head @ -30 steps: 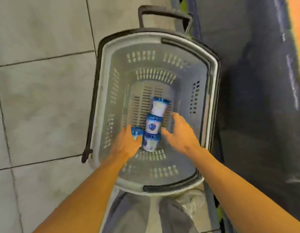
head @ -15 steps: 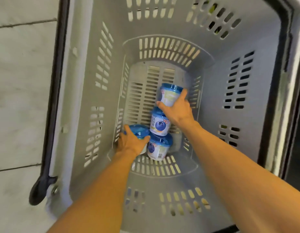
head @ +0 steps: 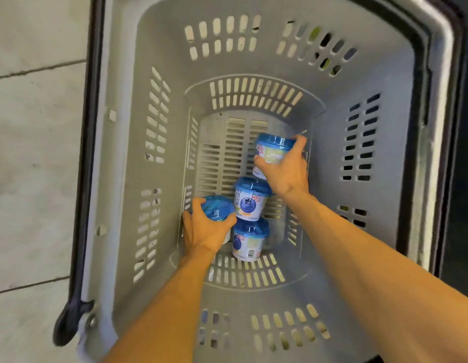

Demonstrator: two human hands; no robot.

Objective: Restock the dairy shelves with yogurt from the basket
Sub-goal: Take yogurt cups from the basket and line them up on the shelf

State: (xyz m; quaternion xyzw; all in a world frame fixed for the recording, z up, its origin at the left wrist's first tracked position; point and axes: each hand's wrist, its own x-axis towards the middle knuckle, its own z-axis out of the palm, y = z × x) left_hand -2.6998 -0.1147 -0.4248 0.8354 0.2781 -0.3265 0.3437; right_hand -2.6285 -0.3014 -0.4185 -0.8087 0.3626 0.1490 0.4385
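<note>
Both hands now closed on yogurt cups inside the grey basket (head: 128, 153), centre frame. Left hand (head: 205, 231) grip wraps the left cup (head: 218, 210); right hand (head: 285, 171) grip clamps the far cup (head: 273, 150). A sec ago they only reached in, so pickup looks ready. Two cups (head: 250, 203) left on the basket floor btwn them.
</note>
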